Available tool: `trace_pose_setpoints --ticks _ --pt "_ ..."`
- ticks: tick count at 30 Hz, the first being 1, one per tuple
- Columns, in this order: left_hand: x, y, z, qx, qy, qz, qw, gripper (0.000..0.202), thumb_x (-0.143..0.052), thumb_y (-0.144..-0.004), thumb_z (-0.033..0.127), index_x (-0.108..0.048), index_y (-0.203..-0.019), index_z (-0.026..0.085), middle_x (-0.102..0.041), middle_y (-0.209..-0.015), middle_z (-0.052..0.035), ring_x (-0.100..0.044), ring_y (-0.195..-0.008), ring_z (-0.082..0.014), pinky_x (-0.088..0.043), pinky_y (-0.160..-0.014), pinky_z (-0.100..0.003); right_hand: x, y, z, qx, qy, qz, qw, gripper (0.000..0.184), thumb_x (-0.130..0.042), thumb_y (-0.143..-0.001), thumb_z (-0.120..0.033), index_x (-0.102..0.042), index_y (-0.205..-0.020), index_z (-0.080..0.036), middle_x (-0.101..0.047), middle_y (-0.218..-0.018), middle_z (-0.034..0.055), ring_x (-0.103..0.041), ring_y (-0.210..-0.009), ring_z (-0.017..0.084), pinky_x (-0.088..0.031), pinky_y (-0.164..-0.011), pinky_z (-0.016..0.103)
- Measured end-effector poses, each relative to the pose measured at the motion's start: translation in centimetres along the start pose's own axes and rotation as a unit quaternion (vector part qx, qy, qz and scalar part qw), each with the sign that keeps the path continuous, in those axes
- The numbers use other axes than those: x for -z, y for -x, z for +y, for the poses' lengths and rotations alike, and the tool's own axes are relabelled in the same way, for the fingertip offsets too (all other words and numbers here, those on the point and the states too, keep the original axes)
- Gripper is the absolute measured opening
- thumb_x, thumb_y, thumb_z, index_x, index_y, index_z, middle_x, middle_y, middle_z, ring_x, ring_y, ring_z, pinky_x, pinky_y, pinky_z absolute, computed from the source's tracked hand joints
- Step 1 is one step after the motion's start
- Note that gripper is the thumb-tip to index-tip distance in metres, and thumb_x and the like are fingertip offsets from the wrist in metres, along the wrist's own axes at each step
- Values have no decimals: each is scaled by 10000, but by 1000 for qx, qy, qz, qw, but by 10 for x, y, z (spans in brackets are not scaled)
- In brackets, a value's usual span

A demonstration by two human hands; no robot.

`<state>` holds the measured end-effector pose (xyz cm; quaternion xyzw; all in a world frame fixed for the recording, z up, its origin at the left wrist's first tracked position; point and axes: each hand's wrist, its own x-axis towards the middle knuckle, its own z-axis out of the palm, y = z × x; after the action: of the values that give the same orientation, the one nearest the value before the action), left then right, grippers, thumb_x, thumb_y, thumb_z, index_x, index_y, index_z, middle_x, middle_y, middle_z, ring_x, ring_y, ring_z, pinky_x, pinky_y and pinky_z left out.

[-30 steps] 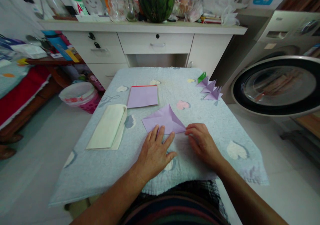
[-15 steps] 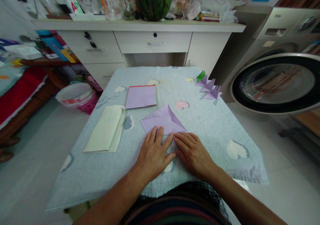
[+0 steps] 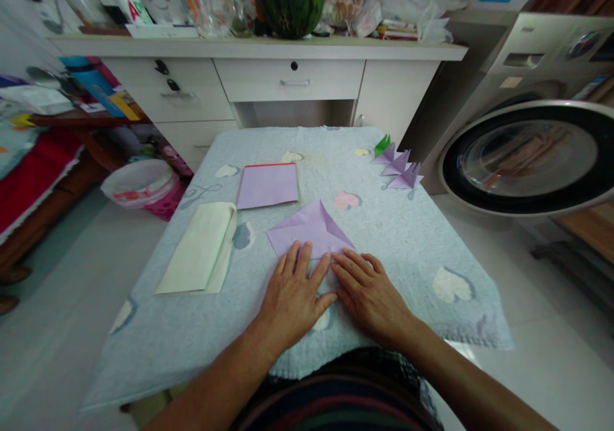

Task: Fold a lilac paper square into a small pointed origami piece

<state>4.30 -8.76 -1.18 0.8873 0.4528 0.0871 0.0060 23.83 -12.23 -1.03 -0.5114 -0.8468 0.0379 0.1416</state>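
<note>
A partly folded sheet of purple origami paper (image 3: pixel 311 226) lies on the cloth-covered table, its peak pointing away from me. My left hand (image 3: pixel 295 287) rests flat, fingers spread, with its fingertips on the paper's near edge. Beside it my right hand (image 3: pixel 367 290) lies with fingers stretched out, the tips touching the near right part of the same edge. My fingers hide some of that edge. Behind the paper sits a stack of square paper sheets (image 3: pixel 268 186), purple on top with a red edge showing. To the left lies a folded pale green paper (image 3: pixel 196 249).
Several folded purple paper pieces (image 3: pixel 404 176) and a green one (image 3: pixel 382 144) stand at the table's far right corner. A white drawer cabinet (image 3: pixel 292 79) with a cut watermelon (image 3: pixel 289 2) is beyond. The washing machine door (image 3: pixel 532 156) hangs open at right; a bin (image 3: pixel 144 185) stands left.
The view has shifted slightly. My right fingers have moved a little onto the paper's near right edge; my left hand stays in place.
</note>
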Motion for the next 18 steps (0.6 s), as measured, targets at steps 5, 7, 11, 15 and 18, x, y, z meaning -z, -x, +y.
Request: trace_pose_setpoints --ticks 5,7,11,15,18 --pt "0 0 1 1 -4 0 1000 660 -524 -863 611 -422 -1435 297 -391 -1498 -151 -328 -1403 -372 -348 -1097 -523 -2 0 1 -4 9 -5 1000 448 -493 -952 -260 -486 -1382 -136 -499 -1454 103 -418 -1359 273 -303 -1109 489" --pt "0 1 1 1 -6 1 1000 666 -518 -865 614 -413 -1440 296 -391 -1498 -153 -331 -1403 -369 -349 -1096 -523 -3 0 1 -3 15 -9 1000 444 -487 -955 -263 -489 -1382 -142 -494 -1459 98 -414 -1362 272 -293 -1116 491" --pt "-1 1 1 2 -8 0 1000 675 -499 -871 621 -397 -1452 292 -389 -1500 -156 -333 -1403 -364 -350 -1098 -517 -4 0 2 -5 20 -12 1000 443 -482 -959 -271 -485 -1387 -159 -485 -1468 86 -405 -1370 258 -277 -1130 482" --pt "1 0 2 3 -7 -5 1000 667 -502 -870 620 -414 -1444 291 -395 -1496 -162 -335 -1401 -371 -354 -1097 -517 -4 0 1 -9 12 -7 1000 442 -496 -950 -272 -490 -1379 -166 -505 -1451 88 -414 -1363 260 -280 -1129 495" --pt "2 0 1 1 -7 -2 1000 668 -518 -862 616 -428 -1436 287 -400 -1492 -166 -341 -1396 -376 -352 -1099 -516 -4 2 2 -6 -10 17 1000 440 -502 -941 -256 -487 -1372 -171 -518 -1437 96 -419 -1350 267 -297 -1118 503"
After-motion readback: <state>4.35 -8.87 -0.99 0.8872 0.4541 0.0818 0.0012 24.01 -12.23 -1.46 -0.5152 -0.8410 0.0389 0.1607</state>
